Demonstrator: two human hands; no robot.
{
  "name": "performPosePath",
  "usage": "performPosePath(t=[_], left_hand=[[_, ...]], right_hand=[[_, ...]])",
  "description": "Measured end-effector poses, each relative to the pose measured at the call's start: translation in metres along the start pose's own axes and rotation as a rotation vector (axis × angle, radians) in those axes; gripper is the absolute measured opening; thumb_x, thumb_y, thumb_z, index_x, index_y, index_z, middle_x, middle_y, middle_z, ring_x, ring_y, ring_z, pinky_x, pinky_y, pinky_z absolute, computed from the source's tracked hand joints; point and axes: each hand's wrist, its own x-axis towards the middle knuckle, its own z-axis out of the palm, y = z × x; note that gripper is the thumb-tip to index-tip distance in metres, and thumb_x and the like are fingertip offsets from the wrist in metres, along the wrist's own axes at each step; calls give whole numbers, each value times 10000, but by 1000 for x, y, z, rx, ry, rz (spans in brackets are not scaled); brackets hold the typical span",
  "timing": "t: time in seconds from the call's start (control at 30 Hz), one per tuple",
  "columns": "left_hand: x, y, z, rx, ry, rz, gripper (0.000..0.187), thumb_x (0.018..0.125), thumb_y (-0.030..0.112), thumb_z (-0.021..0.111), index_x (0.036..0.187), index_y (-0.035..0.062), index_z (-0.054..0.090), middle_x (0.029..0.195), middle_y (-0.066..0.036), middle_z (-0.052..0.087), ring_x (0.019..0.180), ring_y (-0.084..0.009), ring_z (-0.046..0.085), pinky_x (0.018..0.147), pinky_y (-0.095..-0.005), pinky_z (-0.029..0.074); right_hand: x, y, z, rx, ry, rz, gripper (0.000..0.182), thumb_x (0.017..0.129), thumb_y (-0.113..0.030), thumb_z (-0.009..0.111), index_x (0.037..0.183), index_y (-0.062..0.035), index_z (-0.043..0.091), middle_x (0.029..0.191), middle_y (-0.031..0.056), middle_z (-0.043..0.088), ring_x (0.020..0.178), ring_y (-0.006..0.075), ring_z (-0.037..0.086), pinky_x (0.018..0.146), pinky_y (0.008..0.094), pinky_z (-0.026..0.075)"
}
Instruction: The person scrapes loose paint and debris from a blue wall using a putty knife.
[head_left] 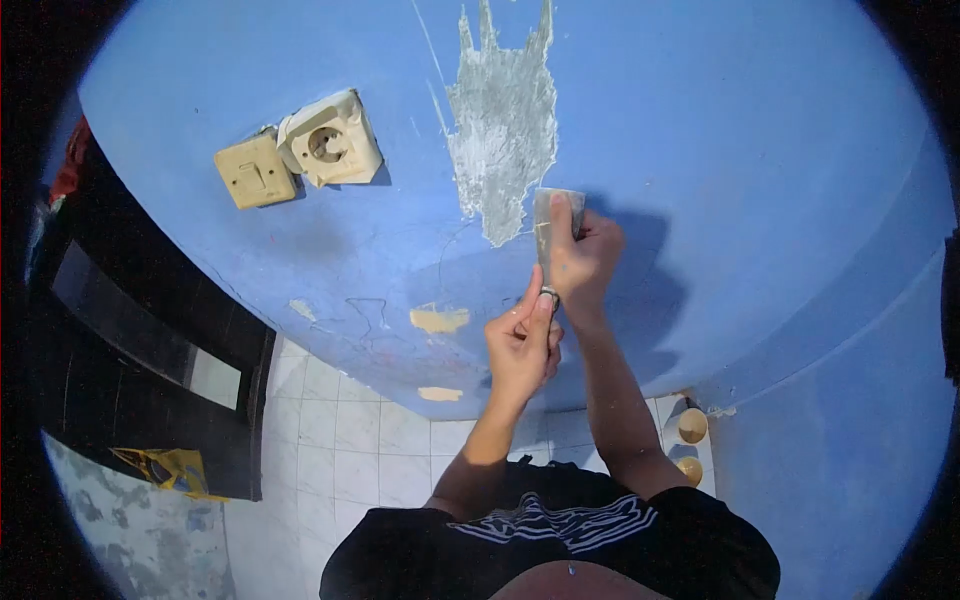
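My right hand [585,262] grips a putty knife [543,212] against the blue wall [760,170], its thumb pressed along the flat grey blade. Lower down, the fingers of my left hand [520,350] are closed around the end of its handle. The blade points upward, just right of the lower tip of a bare grey patch [503,120] with ragged, flaking paint edges. Part of the handle is hidden behind my fingers.
A yellowed light switch [255,172] and a loose-looking socket [328,143] are on the wall at upper left. Two cream patches [440,320] show below. A dark door frame [140,370] stands left. Two round tan objects [692,425] sit on the white tiled floor [360,440].
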Motion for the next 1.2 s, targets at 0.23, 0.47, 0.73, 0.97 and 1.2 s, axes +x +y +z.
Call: performPosePath(t=[0.23, 0.47, 0.73, 0.97, 1.2], left_hand=[[0, -1, -2, 20, 4, 31, 414, 1004, 208, 557, 1384, 49, 514, 572, 30, 479, 400, -34, 369, 342, -214, 292], [5, 9, -9, 48, -39, -15, 403, 1006, 196, 550, 1386, 66, 517, 565, 19, 491, 380, -39, 365, 325, -215, 280], [13, 18, -4, 26, -53, 3, 398, 1007, 195, 551, 1387, 80, 521, 551, 28, 473, 377, -38, 360, 323, -213, 274], [2, -2, -11, 12, -55, -6, 426, 1008, 221, 551, 1401, 65, 499, 570, 27, 477, 383, -39, 359, 327, -208, 281], [5, 11, 1, -19, -56, 52, 413, 1014, 179, 535, 1405, 57, 489, 516, 43, 432, 373, -38, 340, 328, -215, 265]], right_hand=[[-2, -8, 3, 119, 13, 91, 444, 908, -230, 658, 583, 42, 526, 449, 60, 396, 455, 64, 372, 429, 347, 299], [0, -1, 4, -83, 51, -62, 467, 922, -259, 637, 586, 43, 523, 448, 66, 400, 456, 66, 371, 430, 345, 306], [11, -6, 7, -6, 79, -50, 490, 935, -299, 606, 576, 27, 535, 454, 115, 412, 432, 95, 385, 428, 356, 327], [-4, 8, 9, -21, 85, -56, 521, 931, -309, 599, 541, 27, 523, 430, 107, 370, 412, 101, 371, 419, 364, 332], [10, -7, 3, 20, 65, -134, 498, 929, -278, 614, 541, 22, 528, 437, 111, 382, 430, 83, 372, 419, 354, 334]])
